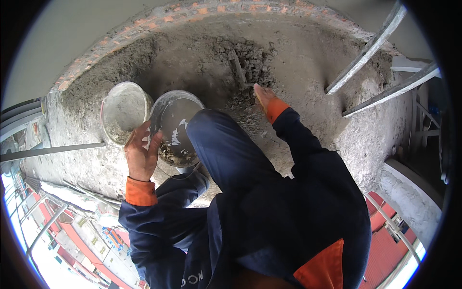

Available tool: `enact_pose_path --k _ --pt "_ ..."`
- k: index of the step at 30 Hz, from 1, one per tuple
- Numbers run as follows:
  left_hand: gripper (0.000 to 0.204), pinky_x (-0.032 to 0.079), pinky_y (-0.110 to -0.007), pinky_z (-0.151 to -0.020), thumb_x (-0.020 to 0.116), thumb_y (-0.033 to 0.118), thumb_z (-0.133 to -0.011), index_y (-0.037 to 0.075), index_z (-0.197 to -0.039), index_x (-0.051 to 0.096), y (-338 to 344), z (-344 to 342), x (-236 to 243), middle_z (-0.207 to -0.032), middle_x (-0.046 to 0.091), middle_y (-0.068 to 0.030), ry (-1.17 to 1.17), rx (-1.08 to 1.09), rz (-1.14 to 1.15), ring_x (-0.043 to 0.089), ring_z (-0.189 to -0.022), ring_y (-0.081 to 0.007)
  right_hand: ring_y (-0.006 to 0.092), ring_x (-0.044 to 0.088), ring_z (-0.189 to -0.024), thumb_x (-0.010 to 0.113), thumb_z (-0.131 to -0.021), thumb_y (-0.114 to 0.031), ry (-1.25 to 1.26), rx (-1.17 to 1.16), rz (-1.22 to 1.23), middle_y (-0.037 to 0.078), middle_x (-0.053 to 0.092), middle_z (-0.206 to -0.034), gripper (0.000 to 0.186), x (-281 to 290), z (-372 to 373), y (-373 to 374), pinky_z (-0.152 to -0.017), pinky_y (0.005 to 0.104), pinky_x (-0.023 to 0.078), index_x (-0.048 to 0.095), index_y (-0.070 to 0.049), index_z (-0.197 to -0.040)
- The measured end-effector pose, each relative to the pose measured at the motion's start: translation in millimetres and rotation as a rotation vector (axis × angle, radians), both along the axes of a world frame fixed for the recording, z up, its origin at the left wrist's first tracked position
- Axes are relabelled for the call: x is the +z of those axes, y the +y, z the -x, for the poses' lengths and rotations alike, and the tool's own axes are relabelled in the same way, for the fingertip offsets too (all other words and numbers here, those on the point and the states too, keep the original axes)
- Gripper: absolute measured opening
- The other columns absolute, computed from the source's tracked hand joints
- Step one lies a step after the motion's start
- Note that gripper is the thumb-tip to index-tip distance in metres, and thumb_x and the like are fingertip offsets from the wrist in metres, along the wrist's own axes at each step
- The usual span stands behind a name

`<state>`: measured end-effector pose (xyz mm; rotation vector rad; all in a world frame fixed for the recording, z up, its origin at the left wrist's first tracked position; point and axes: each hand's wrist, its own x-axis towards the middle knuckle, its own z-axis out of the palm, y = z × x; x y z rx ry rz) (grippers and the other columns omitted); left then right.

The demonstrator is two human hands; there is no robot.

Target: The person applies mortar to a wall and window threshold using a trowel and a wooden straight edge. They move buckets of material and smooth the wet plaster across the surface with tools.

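My right hand [263, 98] is closed round the handle of a trowel [237, 69], whose mortar-coated blade points away from me into a loose heap of wet grey mortar [257, 60]. On the left, my left hand [140, 155] grips the near-left rim of a bucket [162, 107], fingers outside and thumb over the edge. Greyish water [185, 110] with bright reflections and some gritty residue fills part of this bucket. A second, mortar-stained bucket [126, 85] stands just left of it, close to my fingers.
A low curved brick edge [202, 10] bounds the mortar-covered surface at the far side. Two slanting metal bars [368, 50] stand at the right. Another bar [53, 151] reaches in from the left. My bent knee [211, 127] is beside the water bucket. Red roofs [382, 245] show far below.
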<state>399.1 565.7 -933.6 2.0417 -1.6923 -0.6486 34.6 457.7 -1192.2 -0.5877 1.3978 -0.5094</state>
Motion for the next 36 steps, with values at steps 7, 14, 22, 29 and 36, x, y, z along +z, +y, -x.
enact_pose_path --k 7,14,22,29,36 --pt "0.043 0.054 -0.035 -0.071 0.071 0.027 -0.082 0.001 -0.114 0.060 10.2 0.8 6.5 -0.103 0.064 -0.0145 0.068 0.024 -0.012 0.064 -0.091 -0.0251 0.0284 0.061 -0.062 0.049 -0.087 -0.057 0.424 0.393 0.098 0.016 0.060 -0.074 0.061 -0.1 23.2 14.5 -0.059 0.0408 0.048 0.052 0.002 -0.100" --pt "0.040 0.055 -0.032 -0.071 0.070 0.020 -0.083 0.001 -0.116 0.059 23.8 -7.1 -1.8 -0.108 0.063 -0.0130 0.111 0.114 -0.114 0.064 -0.092 -0.0232 0.0381 0.063 -0.081 0.052 -0.089 -0.046 0.688 1.276 0.354 0.019 0.065 -0.088 0.045 21.4 69.4 104.1 -0.070 0.0464 0.049 0.048 -0.006 -0.110" --pt "0.039 0.053 -0.027 -0.067 0.068 0.017 -0.084 -0.002 -0.116 0.058 25.4 -4.4 1.9 -0.106 0.064 -0.0118 0.046 0.048 -0.046 0.063 -0.088 -0.0192 0.0389 0.062 -0.089 0.043 -0.094 -0.044 0.706 1.553 0.389 0.019 0.064 -0.091 0.048 9.4 59.6 40.4 -0.075 0.0478 0.049 0.043 -0.008 -0.127" --pt "0.039 0.053 -0.029 -0.069 0.069 0.018 -0.084 0.000 -0.116 0.058 17.4 4.1 0.0 -0.102 0.064 -0.0122 0.035 0.019 -0.043 0.064 -0.088 -0.0190 0.0382 0.041 -0.124 0.037 -0.094 -0.049 0.883 1.313 0.263 0.020 0.047 -0.129 0.056 3.1 36.9 -34.8 -0.100 0.0464 0.037 0.039 -0.010 -0.135" --pt "0.039 0.053 -0.029 -0.069 0.069 0.018 -0.084 -0.001 -0.116 0.058 15.1 6.1 -0.7 -0.102 0.064 -0.0128 0.021 0.002 -0.039 0.064 -0.087 -0.0192 0.0338 0.051 -0.111 0.043 -0.085 -0.065 0.661 0.793 0.211 0.022 0.054 -0.116 0.082 -3.8 71.2 -20.0 -0.090 0.0434 0.043 0.038 -0.002 -0.137"
